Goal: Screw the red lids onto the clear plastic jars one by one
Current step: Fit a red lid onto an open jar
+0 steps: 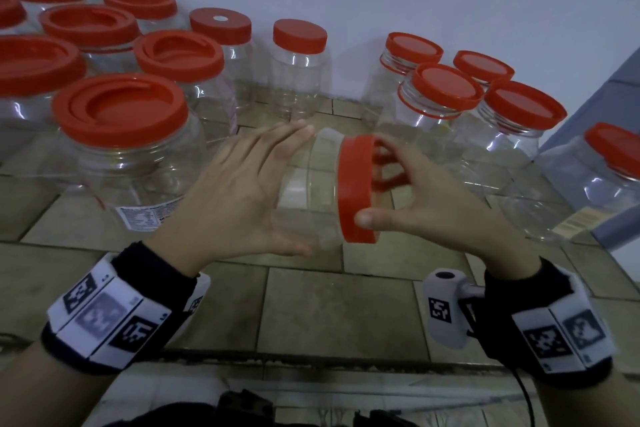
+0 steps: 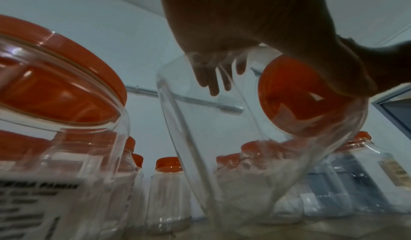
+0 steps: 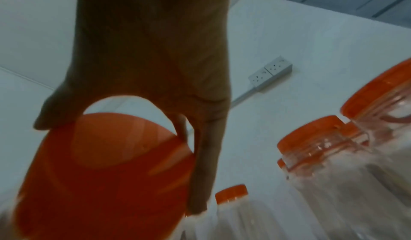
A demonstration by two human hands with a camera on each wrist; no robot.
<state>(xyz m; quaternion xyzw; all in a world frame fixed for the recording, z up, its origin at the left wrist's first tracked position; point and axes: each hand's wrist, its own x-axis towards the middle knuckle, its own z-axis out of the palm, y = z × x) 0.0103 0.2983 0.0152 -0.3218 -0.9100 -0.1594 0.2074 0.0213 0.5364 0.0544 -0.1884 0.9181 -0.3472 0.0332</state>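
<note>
A clear plastic jar point(image 1: 322, 166) lies on its side in the air above the tiled counter, its mouth pointing right. My left hand point(image 1: 301, 189) holds its body, fingers over the top and thumb underneath. A red lid point(image 1: 353, 191) sits on the jar's mouth, and my right hand point(image 1: 372, 184) grips its rim with the thumb on the near edge and the fingers on the far edge. In the left wrist view my fingers point(image 2: 209, 78) show through the jar point(image 2: 211, 138), with the lid point(image 2: 300, 103) beyond. The right wrist view shows the lid point(image 3: 89, 191) under my fingers point(image 3: 204, 164).
Large lidded jars point(image 1: 119, 107) crowd the left of the tiled counter point(image 1: 329, 305). Smaller lidded jars point(image 1: 299, 35) stand along the back wall, and another group point(image 1: 446, 87) stands at the right. A grey-blue panel point(image 1: 623, 97) closes the right side.
</note>
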